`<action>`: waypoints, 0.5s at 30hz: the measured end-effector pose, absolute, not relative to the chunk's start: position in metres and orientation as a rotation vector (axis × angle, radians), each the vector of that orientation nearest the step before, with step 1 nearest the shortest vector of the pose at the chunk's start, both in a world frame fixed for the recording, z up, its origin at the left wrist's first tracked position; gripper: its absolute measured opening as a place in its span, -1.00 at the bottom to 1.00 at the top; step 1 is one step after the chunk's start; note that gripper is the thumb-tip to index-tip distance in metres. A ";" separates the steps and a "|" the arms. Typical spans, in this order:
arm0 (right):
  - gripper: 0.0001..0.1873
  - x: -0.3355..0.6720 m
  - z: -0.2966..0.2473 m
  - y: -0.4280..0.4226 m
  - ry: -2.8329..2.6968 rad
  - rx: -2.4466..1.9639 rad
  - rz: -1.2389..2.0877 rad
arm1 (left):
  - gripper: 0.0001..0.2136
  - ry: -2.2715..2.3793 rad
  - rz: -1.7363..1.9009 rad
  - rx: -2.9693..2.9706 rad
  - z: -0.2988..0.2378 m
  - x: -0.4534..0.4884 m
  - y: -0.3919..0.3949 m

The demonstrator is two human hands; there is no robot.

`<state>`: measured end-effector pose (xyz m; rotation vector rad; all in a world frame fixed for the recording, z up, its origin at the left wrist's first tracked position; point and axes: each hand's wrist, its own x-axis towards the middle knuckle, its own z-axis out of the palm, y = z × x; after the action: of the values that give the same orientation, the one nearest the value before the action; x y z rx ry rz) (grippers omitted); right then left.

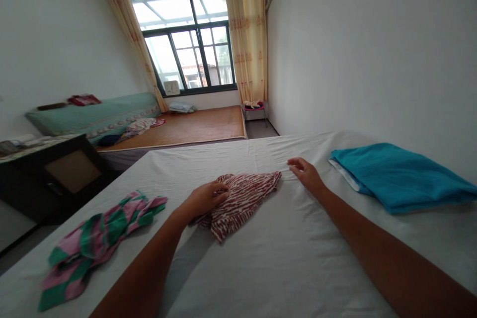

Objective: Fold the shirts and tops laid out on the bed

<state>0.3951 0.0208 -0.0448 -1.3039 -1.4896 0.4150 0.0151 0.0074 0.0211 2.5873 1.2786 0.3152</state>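
A red-and-white patterned garment (248,196), shaped somewhat like a pair of shorts, lies bunched on the white bedsheet (290,258). My left hand (208,198) rests on its left side, fingers loosely stretched over the cloth; the fingers do not appear to close round it. Right of the garment, my right hand (305,173) hovers just over the sheet, holding nothing, its fingers apart and slightly bent. A crumpled pink-and-green checked garment (100,241) lies to the left of my left forearm. To the right of my right hand lies a folded teal cloth (402,176).
Beyond this bed stands another bed with a brown mat (201,124) and heaped cloth (139,126). At left is a dark cabinet (70,171). A small stool (254,107) stands by the curtain (248,35). The wall (372,49) borders the right side.
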 end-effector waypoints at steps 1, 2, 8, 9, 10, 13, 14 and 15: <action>-0.68 0.386 -0.045 0.015 -1.676 -1.245 0.439 | -0.59 1.224 0.214 2.573 0.024 0.009 0.007; -0.63 0.374 -0.046 0.009 -1.866 -1.180 0.437 | -0.47 1.174 0.132 2.564 0.027 0.004 0.007; -0.81 0.332 -0.044 -0.012 -2.220 -1.145 0.117 | -0.42 1.239 0.030 2.547 0.029 -0.007 0.010; -0.86 0.332 -0.041 -0.013 -2.176 -1.157 0.129 | -0.49 1.249 0.067 2.526 0.029 -0.008 0.011; -0.87 0.333 -0.037 -0.013 -2.127 -1.160 0.171 | -0.57 1.228 0.120 2.486 0.029 -0.008 0.011; -0.87 0.337 -0.021 -0.014 -1.896 -1.144 0.460 | -0.79 1.039 0.411 2.184 0.035 -0.006 0.012; -0.85 0.339 -0.016 -0.014 -1.764 -1.131 0.587 | -0.83 0.979 0.559 2.022 0.037 -0.005 0.013; -0.82 0.341 -0.012 -0.013 -1.607 -1.110 0.713 | -0.82 0.937 0.724 1.842 0.039 -0.003 0.014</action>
<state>0.3411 -0.0126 -0.0118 -1.1102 -1.6072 0.7132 -0.0029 0.0144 0.0388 1.8419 0.9368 0.7236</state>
